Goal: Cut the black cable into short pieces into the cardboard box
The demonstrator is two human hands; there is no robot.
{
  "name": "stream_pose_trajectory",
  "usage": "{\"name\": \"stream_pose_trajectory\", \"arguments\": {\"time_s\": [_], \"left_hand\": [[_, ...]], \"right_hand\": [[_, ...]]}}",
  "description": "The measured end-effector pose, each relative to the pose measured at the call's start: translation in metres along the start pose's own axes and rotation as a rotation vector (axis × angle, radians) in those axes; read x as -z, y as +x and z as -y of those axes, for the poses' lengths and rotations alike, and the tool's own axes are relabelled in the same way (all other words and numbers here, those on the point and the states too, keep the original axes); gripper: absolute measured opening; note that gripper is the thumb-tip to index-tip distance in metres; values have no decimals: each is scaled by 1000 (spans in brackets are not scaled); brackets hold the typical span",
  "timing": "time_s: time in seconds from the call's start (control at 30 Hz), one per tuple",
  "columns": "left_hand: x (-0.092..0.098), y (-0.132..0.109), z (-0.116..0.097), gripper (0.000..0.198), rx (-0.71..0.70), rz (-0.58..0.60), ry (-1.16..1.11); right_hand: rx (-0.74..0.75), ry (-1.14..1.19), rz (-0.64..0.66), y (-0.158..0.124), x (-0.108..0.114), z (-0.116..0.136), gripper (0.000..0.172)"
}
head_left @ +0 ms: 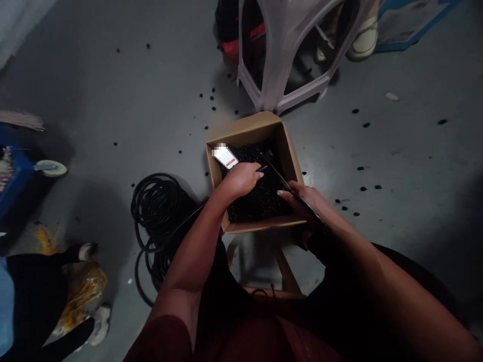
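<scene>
So, an open cardboard box point(245, 128) sits on the grey floor point(94, 90), filled w/ small black pieces point(260, 203), too dark and packed to make out one by one. L grip point(239, 181) is palm down over the near-left part of the box, fingers curled and just above the pieces, w/ a short dark bit point(262, 168) right at the fingertips; can't tell if it's held or only beside them. R grip point(302, 201) is at the near-right corner, fingers closed round a thin black rod point(292, 188) that runs diagonally far-left across the box; its far end is lost against the pieces, exact type unclear. Blurred white label point(225, 156) lies on the pieces, far-left in the box. Coil of black tubing point(158, 226) lies on the floor left of the box, partly hidden by L forearm. Loose black bits point(362, 188) are scattered on the floor around. White plastic stool point(283, 50) stands just past the box, cut off by the frame. Another person's legs and white shoes point(100, 324) show near-left, beside a yellow bag point(81, 296). Blue cart w/ wheel point(51, 168) is cut off far-left.
</scene>
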State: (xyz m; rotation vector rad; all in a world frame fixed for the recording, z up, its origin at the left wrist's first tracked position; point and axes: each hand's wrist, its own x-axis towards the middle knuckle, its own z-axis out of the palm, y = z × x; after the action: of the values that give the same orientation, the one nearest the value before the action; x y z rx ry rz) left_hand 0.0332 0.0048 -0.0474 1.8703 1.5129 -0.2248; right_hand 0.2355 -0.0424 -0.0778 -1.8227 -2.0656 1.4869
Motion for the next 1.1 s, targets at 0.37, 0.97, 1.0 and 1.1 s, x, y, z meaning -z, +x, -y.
{"name": "stream_pose_trajectory", "arguments": {"time_s": [0.37,0.97,1.0,1.1], "left_hand": [[-3,-1,-9,31,-139,86,-147],[-30,-4,-42,43,-104,313,-854],[-31,-4,-42,38,-112,330,-882],[-33,-2,-42,30,-158,317,-899]], "right_hand": [[-105,241,-131,3,4,-2,36],[37,448,-387,1,28,-1,24],[45,445,-394,1,29,-3,25],[76,451,-413,-1,33,-4,25]]}}
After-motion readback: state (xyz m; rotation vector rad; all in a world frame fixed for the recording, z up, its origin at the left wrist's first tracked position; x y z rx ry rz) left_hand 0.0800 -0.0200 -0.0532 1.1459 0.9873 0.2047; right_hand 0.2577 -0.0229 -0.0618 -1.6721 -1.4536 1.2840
